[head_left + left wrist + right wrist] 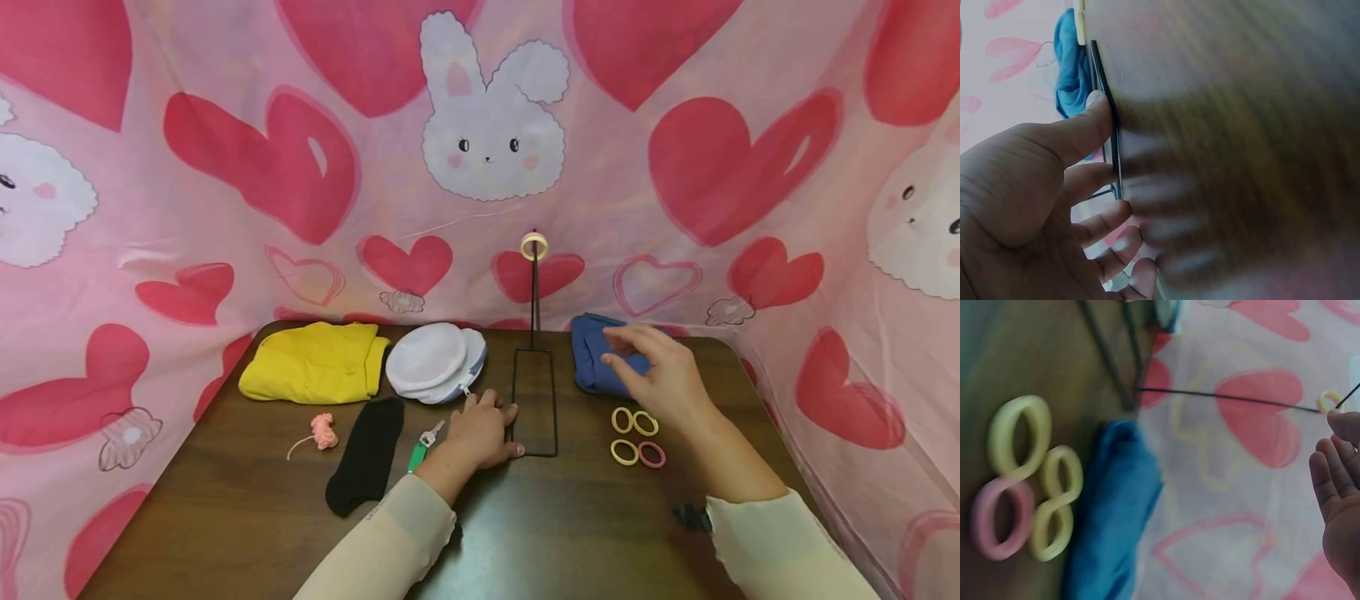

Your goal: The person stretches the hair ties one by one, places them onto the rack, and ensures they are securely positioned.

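Hair rings lie in a tight cluster on the table, just right of the black wire stand & in front of the folded blue cloth; count = 4 loose (3 yellow, 1 pink), plus 1 more yellow ring already sitting on top of the stand's upright rod, so 5 total. Left hand lies flat on the table w/ fingers straight, thumb & fingertips pressing against the left side of the stand's rectangular base, prob. to keep the light frame from tipping or sliding. Right hand hovers above the blue cloth, just behind the loose rings, fingers relaxed & loosely spread, holding nothing. Loose rings sit close to the right hand's side, i.e. within easy reach. Elsewhere: 1 yellow folded cloth, 1 stack of white round pads, 1 black sock, 1 small pink knot, 1 green-handled key.
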The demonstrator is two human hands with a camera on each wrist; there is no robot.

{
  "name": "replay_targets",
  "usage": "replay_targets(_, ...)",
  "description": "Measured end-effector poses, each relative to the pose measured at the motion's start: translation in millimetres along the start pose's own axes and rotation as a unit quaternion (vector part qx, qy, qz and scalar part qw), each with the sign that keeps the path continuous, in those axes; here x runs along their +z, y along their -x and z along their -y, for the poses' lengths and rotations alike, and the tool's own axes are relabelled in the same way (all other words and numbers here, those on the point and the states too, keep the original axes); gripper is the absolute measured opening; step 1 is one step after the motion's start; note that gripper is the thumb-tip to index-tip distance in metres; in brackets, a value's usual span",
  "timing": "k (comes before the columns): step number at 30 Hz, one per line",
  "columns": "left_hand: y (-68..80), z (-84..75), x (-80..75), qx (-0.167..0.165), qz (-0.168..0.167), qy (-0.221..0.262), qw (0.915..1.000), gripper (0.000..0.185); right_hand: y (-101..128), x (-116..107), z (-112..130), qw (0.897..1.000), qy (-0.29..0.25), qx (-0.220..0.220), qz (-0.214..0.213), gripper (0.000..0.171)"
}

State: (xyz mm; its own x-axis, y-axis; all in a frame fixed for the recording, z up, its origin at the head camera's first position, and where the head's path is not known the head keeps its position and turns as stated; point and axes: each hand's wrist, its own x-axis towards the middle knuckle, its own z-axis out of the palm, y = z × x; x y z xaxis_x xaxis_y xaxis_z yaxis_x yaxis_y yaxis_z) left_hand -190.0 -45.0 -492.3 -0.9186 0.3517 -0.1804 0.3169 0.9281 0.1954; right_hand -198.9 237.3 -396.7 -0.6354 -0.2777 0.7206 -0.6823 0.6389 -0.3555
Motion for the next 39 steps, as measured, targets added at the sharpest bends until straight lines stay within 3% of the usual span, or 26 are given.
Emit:
replay_targets(7, 0.1, -0.5, 0.5, 0.000, 0.003, 0.002, 1.0000, 0.075, 44.9, -10.1, -23.6, 0.994, 0.047, 0.053, 0.083, 0.040)
replay_targets(15, 1.5, -2.1, -2.9, 0.001, 0.007, -0.001, 1.0000, 0.075, 80.0, -15.3, -60.1, 0.972, 0.044, 0.100, 0.208, 0.039)
replay_targets(28, 2.9, -3.7, -5.0, -0.003, 0.012, -0.004, 0.9999, 0.075, 95.9, -15.3, -88.9, 0.928, 0.040, 0.191, 0.317, 0.048)
replay_targets(32, 3.1, -3.9, -5.4, -0.005, 0.011, -0.001, 0.9999, 0.075, 96.6, -12.7, -90.6, 0.929, 0.044, 0.188, 0.316, 0.040)
replay_targets(39, 3.0, -2.6, -4.8, -0.004, 0.012, 0.001, 0.9999, 0.075, 94.3, -11.3, -89.6, 0.943, 0.061, 0.157, 0.287, 0.030)
